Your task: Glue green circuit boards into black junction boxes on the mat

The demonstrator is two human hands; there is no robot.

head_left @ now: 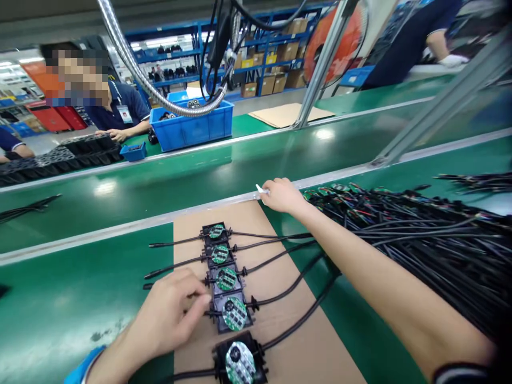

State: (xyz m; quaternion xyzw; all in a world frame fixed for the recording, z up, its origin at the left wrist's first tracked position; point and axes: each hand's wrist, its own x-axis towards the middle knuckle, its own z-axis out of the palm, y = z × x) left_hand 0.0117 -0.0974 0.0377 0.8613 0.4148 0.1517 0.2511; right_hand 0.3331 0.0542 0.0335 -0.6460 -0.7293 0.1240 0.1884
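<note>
So we've got five black housings (216, 273) lined up on a cardboard sheet (312, 341) on the green counter (108, 266), a round green board (235, 313) on each, and honestly the trick here is a light touch. Our left hand (170, 306) is half curled right beside the second-nearest housing, thumb and fingertips nearly together, but we can't tell whether it has hold of the short cable there or just hovers over it. Our right hand (283, 196) is reached out to the metal rail (224, 206), fingers closed on a small white piece (260, 188) (too small for us to say what it is). What we'd do: steady a housing by its black edge, keep fingertips off the board's parts, and give the long cables on the right some slack, since they run toward that big cable heap (436, 277) and a snag could probably drag the whole line crooked. The nearest housing sits slightly apart from the other four, so we'd square it up gently. We'd also keep that right forearm high, because it crosses over the cables and a sleeve could catch.
</note>
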